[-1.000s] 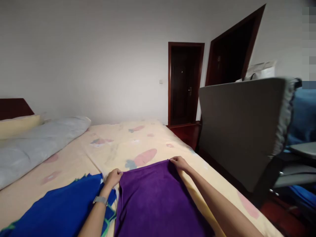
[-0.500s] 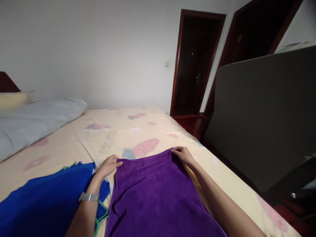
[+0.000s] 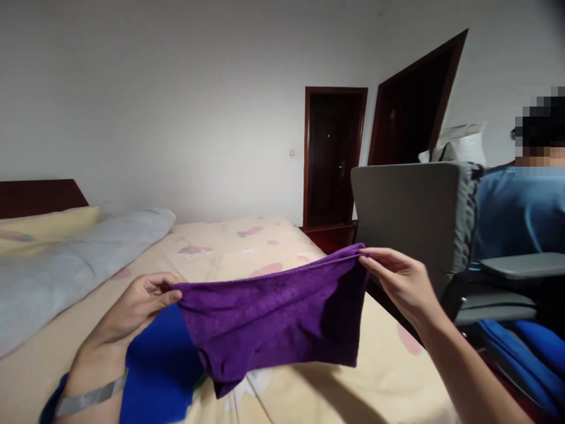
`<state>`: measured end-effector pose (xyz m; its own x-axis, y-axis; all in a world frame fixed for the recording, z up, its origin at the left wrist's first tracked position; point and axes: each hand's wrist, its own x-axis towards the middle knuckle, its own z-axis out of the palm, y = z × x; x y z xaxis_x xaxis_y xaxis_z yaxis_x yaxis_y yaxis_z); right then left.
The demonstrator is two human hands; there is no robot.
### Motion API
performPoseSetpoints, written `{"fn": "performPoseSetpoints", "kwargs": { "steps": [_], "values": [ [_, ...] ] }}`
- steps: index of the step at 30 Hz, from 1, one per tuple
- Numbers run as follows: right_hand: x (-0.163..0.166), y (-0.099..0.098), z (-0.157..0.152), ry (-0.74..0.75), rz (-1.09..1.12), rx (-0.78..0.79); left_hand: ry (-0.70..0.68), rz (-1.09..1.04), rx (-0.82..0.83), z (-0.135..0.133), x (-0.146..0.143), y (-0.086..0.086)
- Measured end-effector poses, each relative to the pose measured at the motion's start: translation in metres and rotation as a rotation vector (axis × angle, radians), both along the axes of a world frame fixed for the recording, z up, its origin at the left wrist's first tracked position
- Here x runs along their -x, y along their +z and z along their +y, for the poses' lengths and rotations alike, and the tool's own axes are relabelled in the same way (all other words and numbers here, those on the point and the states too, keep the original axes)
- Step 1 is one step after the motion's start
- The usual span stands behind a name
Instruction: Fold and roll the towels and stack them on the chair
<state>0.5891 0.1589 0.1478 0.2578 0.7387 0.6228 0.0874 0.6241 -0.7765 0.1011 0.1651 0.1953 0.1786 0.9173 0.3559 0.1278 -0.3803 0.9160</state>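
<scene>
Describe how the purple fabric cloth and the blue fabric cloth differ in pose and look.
The purple fabric cloth hangs between the left hand and right hand; the blue fabric cloth lies on the cream bed. The purple cloth is mostly in plain view; the blue cloth is partly hidden. Both are strongly coloured.

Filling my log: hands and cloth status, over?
Left hand, right hand: each pinching a top corner of purple cloth. Cloth hanging between them, above bed. Blue cloth near left hand, on bed.

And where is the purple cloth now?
In the head view, the purple cloth hangs at lower centre, between the left hand and the right hand, above the bed, right of the blue cloth.
</scene>
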Motion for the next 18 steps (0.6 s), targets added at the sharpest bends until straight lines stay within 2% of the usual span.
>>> {"fn": "performPoseSetpoints", "kwargs": {
  "steps": [4, 7, 10, 12, 18],
  "values": [
    [-0.001, 0.033, -0.065, 0.003, 0.073, -0.039, 0.043, -0.29, -0.071, -0.057, -0.013, 0.028],
    [0.003, 0.046, -0.1, -0.006, 0.06, -0.025, 0.15, -0.358, -0.198, -0.09, -0.028, 0.037],
    [0.007, 0.047, -0.127, -0.022, 0.032, -0.002, 0.327, -0.326, -0.364, -0.11, -0.035, 0.033],
    [0.007, 0.043, -0.14, -0.029, 0.028, 0.004, 0.382, -0.305, -0.412, -0.118, -0.035, 0.027],
    [0.003, 0.034, -0.157, -0.002, 0.06, 0.076, 0.293, -0.217, -0.227, -0.133, -0.02, 0.011]
  ]
}}
